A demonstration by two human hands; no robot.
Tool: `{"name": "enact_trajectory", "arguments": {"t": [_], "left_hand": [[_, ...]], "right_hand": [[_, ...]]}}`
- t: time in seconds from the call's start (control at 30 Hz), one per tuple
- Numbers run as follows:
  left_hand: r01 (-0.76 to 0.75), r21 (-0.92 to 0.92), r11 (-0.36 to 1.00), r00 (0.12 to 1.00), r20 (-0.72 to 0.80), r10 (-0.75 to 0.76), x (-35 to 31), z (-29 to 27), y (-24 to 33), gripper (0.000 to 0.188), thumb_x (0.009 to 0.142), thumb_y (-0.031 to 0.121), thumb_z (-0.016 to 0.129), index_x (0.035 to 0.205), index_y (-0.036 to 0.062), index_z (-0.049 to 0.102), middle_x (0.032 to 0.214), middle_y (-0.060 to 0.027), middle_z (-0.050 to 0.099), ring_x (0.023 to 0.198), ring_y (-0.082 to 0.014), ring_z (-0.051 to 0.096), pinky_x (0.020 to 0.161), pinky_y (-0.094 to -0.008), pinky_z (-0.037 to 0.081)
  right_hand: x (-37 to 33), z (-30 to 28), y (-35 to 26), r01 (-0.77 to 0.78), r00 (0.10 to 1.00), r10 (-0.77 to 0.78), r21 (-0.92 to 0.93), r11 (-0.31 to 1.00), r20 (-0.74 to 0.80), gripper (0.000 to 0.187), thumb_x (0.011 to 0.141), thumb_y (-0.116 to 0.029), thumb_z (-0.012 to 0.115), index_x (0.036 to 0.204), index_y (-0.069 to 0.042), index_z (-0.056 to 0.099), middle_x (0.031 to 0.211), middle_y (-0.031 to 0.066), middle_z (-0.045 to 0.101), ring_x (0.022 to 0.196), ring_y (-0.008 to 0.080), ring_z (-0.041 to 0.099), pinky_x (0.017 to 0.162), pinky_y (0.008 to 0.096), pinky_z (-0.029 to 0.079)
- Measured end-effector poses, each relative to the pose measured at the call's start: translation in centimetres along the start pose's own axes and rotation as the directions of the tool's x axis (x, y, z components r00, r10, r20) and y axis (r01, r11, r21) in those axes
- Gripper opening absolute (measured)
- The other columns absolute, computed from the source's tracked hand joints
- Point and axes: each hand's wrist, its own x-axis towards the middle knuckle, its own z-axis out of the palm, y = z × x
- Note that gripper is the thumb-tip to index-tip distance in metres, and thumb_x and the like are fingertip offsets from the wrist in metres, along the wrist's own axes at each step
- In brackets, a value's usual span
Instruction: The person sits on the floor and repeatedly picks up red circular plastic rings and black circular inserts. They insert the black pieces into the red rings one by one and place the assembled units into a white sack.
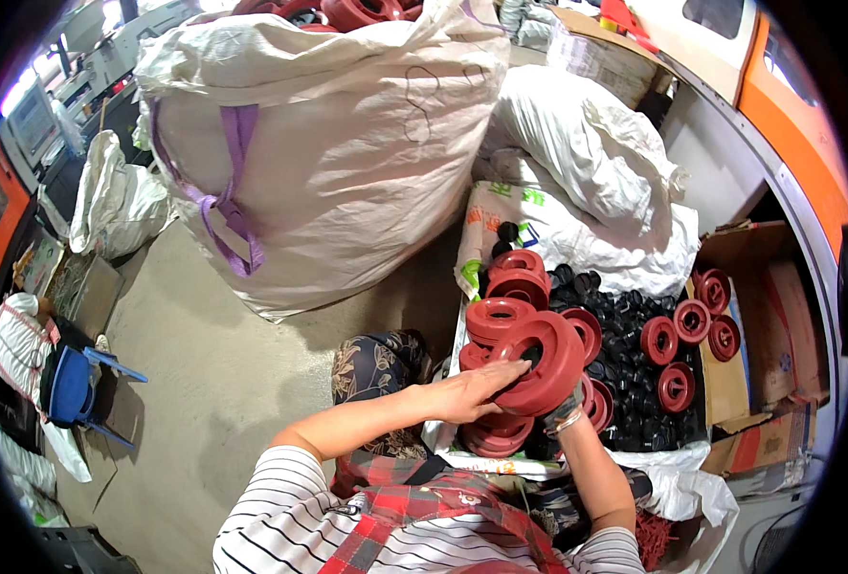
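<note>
In front of me, tilted above a shallow box of parts, is a large red plastic wheel with a round hole in its middle. My left hand grips its near left side, fingers reaching over the face to the hole. Under the wheel's right edge is my right hand, which appears to wear a dark covering; most of its fingers are hidden behind the wheel. More red wheels are stacked just beyond and below. Many small black plastic parts fill the box, with smaller red wheels on top.
A huge white woven sack with purple straps stands ahead, red parts at its top. Behind the box lies a white sack. An open cardboard box is at right, a blue stool at far left.
</note>
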Motion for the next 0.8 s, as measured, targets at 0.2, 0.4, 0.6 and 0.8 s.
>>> {"name": "enact_trajectory", "arguments": {"t": [0.2, 0.4, 0.6, 0.8], "left_hand": [[0.228, -0.513, 0.828, 0.952, -0.062, -0.301, 0.4, -1.1, 0.6, 0.094, 0.076, 0.009, 0.07, 0.145, -0.0003, 0.008, 0.143, -0.0215, 0.034, 0.13, -0.0263, 0.037, 0.108, -0.0357, 0.029], [-0.093, 0.143, 0.985, 0.986, -0.123, 0.111, 0.4, -0.8, -3.4, 0.076, 0.077, 0.012, 0.068, 0.141, -0.0016, 0.029, 0.141, -0.0205, 0.037, 0.13, -0.032, 0.038, 0.107, -0.0393, 0.031], [0.274, 0.026, 0.961, 0.811, -0.544, -0.216, 0.0, -3.6, -5.6, 0.075, 0.073, 0.008, 0.068, 0.139, -0.0038, 0.033, 0.136, -0.0225, 0.043, 0.126, -0.0296, 0.044, 0.104, -0.0348, 0.034], [0.319, -0.016, 0.948, 0.812, -0.511, -0.282, 0.2, -4.0, -7.0, 0.074, 0.075, 0.007, 0.066, 0.139, -0.0043, 0.032, 0.134, -0.0207, 0.044, 0.121, -0.0253, 0.046, 0.102, -0.0332, 0.035]], "right_hand": [[0.7, 4.8, -1.7, 0.279, 0.882, -0.432, -0.946, 0.163, 0.186, 0.031, 0.091, -0.024, 0.048, 0.112, -0.002, 0.055, 0.104, 0.0165, 0.061, 0.096, 0.0298, 0.059, 0.083, 0.0388, 0.046], [3.8, 3.9, -2.9, 0.278, 0.891, -0.413, -0.945, 0.174, 0.187, 0.048, 0.088, -0.041, 0.047, 0.107, 0.001, 0.058, 0.099, 0.0188, 0.063, 0.093, 0.0331, 0.06, 0.082, 0.0396, 0.046], [9.8, -1.6, -5.2, -0.493, 0.831, -0.202, -0.854, 0.164, -0.518, 0.067, 0.083, -0.058, 0.047, 0.106, 0.004, 0.061, 0.1, 0.0204, 0.064, 0.091, 0.0332, 0.061, 0.081, 0.0396, 0.046], [12.4, -4.7, -1.2, -0.574, 0.783, 0.123, -0.633, 0.52, -0.61, 0.06, 0.077, -0.05, 0.064, 0.104, 0.003, 0.065, 0.101, 0.0151, 0.066, 0.086, 0.0241, 0.063, 0.072, 0.0371, 0.048]]}}
